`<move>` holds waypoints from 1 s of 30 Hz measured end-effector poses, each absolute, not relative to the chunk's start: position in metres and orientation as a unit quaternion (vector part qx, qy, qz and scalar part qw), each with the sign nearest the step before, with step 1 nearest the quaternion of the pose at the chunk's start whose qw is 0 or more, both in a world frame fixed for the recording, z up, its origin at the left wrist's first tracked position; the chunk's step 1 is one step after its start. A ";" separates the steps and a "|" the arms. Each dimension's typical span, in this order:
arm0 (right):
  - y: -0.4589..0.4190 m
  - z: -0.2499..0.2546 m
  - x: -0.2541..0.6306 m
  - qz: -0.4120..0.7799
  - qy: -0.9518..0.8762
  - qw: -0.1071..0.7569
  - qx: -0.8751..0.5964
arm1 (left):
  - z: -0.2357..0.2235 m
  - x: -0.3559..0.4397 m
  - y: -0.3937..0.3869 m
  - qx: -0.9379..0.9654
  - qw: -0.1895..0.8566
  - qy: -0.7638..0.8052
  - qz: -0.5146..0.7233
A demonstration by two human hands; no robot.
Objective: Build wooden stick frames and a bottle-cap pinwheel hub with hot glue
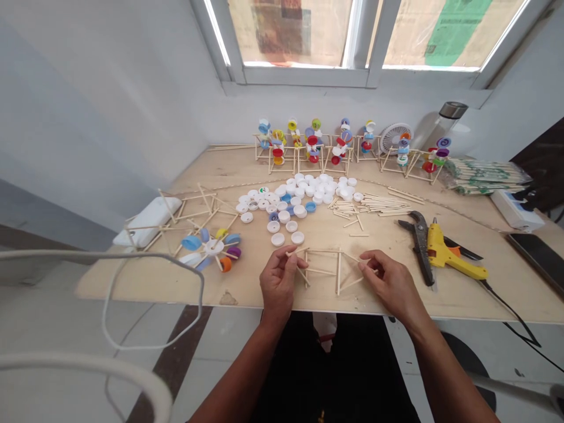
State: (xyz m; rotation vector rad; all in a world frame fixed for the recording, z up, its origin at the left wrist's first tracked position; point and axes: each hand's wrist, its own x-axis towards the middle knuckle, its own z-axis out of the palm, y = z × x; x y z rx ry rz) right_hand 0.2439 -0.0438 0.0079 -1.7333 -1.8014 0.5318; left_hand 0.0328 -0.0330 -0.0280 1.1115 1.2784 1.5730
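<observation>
A small frame of thin wooden sticks (339,271) stands on the table near its front edge, between my two hands. My left hand (279,279) pinches the frame's left end, thumb against fingers. At the opposite end, my right hand (388,281) has its thumb and fingertips closed on the right corner of the same frame. Just beyond lie white bottle caps (297,237) in a spread pile, with a few blue ones among them. Loose cut sticks (383,204) lie behind my right hand.
A yellow hot glue gun (449,252) and black-handled cutters (420,247) lie at right, a cord trailing off the edge. A wheel of coloured caps (214,247) and stick frames (207,202) sit left. Finished cap-wheel models (312,150) line the back. A white cable (200,288) hangs front left.
</observation>
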 end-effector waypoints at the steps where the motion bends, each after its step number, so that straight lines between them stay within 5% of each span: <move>1: -0.044 0.008 0.241 0.214 -0.670 0.304 -0.642 | -0.028 0.033 -0.033 0.441 0.405 0.504 0.622; 13: -0.048 0.005 0.229 0.314 -0.575 0.413 -0.633 | -0.024 0.034 -0.035 0.468 0.402 0.503 0.605; 30: -0.046 0.013 0.217 0.134 -0.715 0.397 -0.560 | -0.024 0.034 -0.035 0.499 0.419 0.493 0.576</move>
